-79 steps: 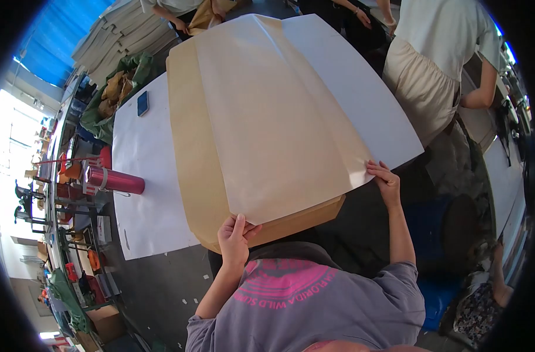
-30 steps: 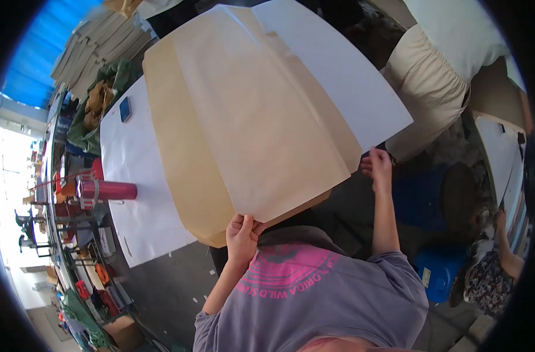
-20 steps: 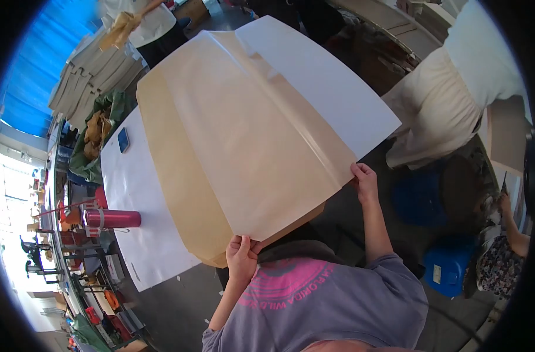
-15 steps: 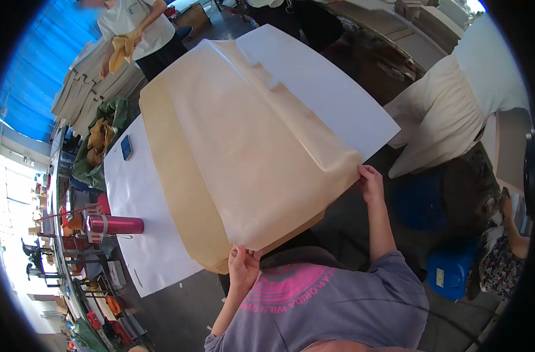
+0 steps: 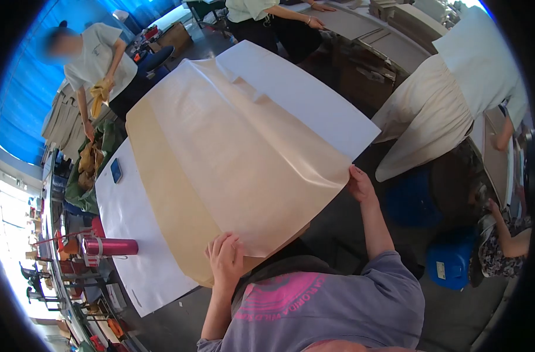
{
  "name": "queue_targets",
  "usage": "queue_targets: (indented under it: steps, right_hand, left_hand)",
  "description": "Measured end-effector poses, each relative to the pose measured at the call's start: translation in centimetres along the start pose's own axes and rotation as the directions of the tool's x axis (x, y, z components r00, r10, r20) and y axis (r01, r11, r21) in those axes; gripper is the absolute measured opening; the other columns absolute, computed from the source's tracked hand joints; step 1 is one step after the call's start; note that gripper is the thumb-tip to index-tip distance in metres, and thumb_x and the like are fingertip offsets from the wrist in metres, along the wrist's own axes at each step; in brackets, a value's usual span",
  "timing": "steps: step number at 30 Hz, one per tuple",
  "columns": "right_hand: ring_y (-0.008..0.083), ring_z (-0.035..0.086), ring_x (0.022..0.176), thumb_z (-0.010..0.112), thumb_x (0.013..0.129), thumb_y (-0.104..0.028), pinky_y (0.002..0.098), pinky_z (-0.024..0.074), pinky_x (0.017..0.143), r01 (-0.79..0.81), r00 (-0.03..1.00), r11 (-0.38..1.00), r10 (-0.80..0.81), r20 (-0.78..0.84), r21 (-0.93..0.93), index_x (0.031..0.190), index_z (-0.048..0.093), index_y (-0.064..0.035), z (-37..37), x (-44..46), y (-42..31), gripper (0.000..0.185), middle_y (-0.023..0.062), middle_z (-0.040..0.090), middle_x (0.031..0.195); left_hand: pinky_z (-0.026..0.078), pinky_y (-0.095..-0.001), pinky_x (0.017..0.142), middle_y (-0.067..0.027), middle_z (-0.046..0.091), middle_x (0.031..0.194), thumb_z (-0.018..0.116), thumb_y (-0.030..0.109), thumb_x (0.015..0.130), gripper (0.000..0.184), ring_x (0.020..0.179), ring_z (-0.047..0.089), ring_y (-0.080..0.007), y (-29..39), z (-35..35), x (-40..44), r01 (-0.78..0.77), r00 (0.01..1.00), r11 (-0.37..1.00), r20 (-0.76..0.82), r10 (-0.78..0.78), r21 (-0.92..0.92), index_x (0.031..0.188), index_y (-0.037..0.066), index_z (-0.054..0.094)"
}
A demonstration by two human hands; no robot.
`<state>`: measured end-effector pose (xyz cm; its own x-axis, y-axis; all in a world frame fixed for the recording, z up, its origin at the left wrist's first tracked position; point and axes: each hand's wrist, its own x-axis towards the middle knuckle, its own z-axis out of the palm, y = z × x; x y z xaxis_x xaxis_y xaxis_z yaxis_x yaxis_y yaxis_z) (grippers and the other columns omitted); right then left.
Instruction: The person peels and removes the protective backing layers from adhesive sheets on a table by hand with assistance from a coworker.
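Note:
A large, smooth cream sheet (image 5: 244, 158) lies over a tan sheet (image 5: 167, 205), with a long raised fold along its far right side. My left hand (image 5: 225, 258) rests on the near left part of the cream sheet, fingers bent loosely and not gripping its edge. At the near right corner my right hand (image 5: 361, 185) pinches the cream sheet between thumb and fingers, holding that corner out past the table edge. What lies under the raised fold is hidden.
The white tabletop (image 5: 124, 217) carries a pink thermos (image 5: 110, 246) and a phone (image 5: 116, 171). A green sack (image 5: 82, 196) stands beyond its left side. Blue drums (image 5: 452, 264) stand on the right. Co-workers stand around, one holding a yellow cloth (image 5: 99, 97).
My left hand has let go of the near edge and moved up onto the sheet. My right hand still holds its corner. A co-worker at the left has reached down towards the sack.

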<state>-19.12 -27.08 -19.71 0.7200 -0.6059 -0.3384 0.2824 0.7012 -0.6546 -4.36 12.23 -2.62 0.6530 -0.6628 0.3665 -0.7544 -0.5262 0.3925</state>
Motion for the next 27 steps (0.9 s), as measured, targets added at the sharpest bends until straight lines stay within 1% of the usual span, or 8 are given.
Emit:
queue_targets:
  steps: [3, 6, 12, 15, 18, 21, 24, 27]
  right_hand:
    - [0.0140, 0.061, 0.084, 0.064, 0.087, -0.027, 0.0316, 0.0478, 0.079, -0.004, 1.000, 0.998, 0.004, 0.007, 0.064, 0.092, 0.063, -0.0094, -1.9, 0.8, 0.2, 0.018, 0.0008, 0.065, 0.089]
    - [0.0147, 0.062, 0.085, 0.064, 0.088, -0.028, 0.0317, 0.0480, 0.079, -0.007, 1.000, 1.000, 0.007, 0.028, 0.013, 0.092, 0.063, -0.0096, -3.6, 1.5, 0.4, 0.019, 0.0010, 0.065, 0.089]
    - [0.0150, 0.060, 0.084, 0.060, 0.089, -0.037, 0.0329, 0.0458, 0.078, 0.038, 0.994, 0.998, -0.033, -0.108, 0.052, 0.090, 0.062, -0.0092, 0.5, 0.4, -0.3, 0.028, 0.0017, 0.065, 0.086]
    - [0.0188, 0.059, 0.099, 0.055, 0.090, -0.042, 0.0375, 0.0420, 0.090, 0.002, 0.993, 0.978, 0.023, -0.114, 0.210, 0.105, 0.062, -0.0091, -3.0, 2.0, 1.2, 0.037, 0.0025, 0.065, 0.098]
    - [0.0181, 0.058, 0.099, 0.057, 0.090, -0.041, 0.0377, 0.0414, 0.090, 0.027, 0.990, 0.992, -0.010, -0.142, 0.121, 0.101, 0.063, -0.0086, -1.4, 1.1, 0.9, 0.035, 0.0028, 0.065, 0.094]
    - [0.0145, 0.060, 0.077, 0.060, 0.089, -0.040, 0.0313, 0.0456, 0.071, 0.076, 0.973, 0.997, -0.074, -0.219, -0.001, 0.082, 0.062, -0.0092, -0.9, 1.0, 0.9, 0.031, 0.0016, 0.064, 0.080]
    - [0.0128, 0.060, 0.070, 0.061, 0.089, -0.035, 0.0284, 0.0461, 0.065, 0.184, 0.959, 0.975, -0.206, -0.196, -0.124, 0.080, 0.062, -0.0095, -1.2, 1.5, 1.1, 0.027, 0.0012, 0.063, 0.075]
    - [0.0121, 0.059, 0.062, 0.065, 0.086, -0.031, 0.0262, 0.0458, 0.060, 0.194, 0.947, 0.973, -0.218, -0.236, -0.122, 0.078, 0.062, -0.0098, -0.3, 1.3, 0.8, 0.023, 0.0008, 0.063, 0.071]
  left_hand:
    - [0.035, -0.0370, 0.087, -0.0071, 0.062, 0.102, 0.063, 0.010, 0.080, 0.009, 0.098, 0.055, -0.0244, -1.3, 0.6, 0.5, -0.003, 1.000, 1.000, 0.015, 0.003, 0.005, 0.089, 0.009, 0.064]
    - [0.033, -0.0373, 0.087, -0.0062, 0.059, 0.104, 0.067, 0.015, 0.078, 0.011, 0.097, 0.053, -0.0238, -1.6, 0.9, 0.6, -0.017, 0.999, 1.000, 0.032, 0.017, -0.006, 0.088, 0.010, 0.064]
    - [0.034, -0.0372, 0.084, -0.0061, 0.056, 0.094, 0.069, 0.016, 0.077, 0.013, 0.091, 0.050, -0.0243, -1.1, 1.8, 0.6, 0.013, 1.000, 0.999, -0.027, -0.014, -0.050, 0.086, 0.010, 0.062]
    - [0.034, -0.0372, 0.083, -0.0057, 0.056, 0.093, 0.069, 0.015, 0.076, 0.015, 0.091, 0.050, -0.0243, -1.4, 2.0, 0.2, 0.075, 0.997, 0.992, -0.003, -0.075, -0.099, 0.087, 0.010, 0.061]
    - [0.034, -0.0373, 0.083, -0.0055, 0.056, 0.094, 0.069, 0.016, 0.076, 0.016, 0.091, 0.051, -0.0244, -1.2, 1.8, 0.3, 0.074, 0.997, 0.994, 0.011, -0.073, -0.082, 0.088, 0.010, 0.061]
    - [0.034, -0.0373, 0.083, -0.0053, 0.057, 0.095, 0.068, 0.017, 0.077, 0.016, 0.091, 0.051, -0.0245, -1.1, 1.9, 0.5, 0.016, 1.000, 0.998, -0.013, -0.016, -0.056, 0.088, 0.010, 0.061]
    - [0.034, -0.0372, 0.083, -0.0051, 0.057, 0.096, 0.068, 0.018, 0.077, 0.016, 0.091, 0.051, -0.0244, -1.1, 2.0, 0.6, -0.004, 1.000, 0.999, -0.029, 0.003, -0.048, 0.088, 0.010, 0.061]
    - [0.034, -0.0380, 0.084, -0.0059, 0.057, 0.098, 0.068, 0.018, 0.077, 0.016, 0.093, 0.051, -0.0251, -1.1, 2.1, 0.6, 0.021, 0.999, 0.998, -0.024, -0.022, -0.067, 0.088, 0.009, 0.061]
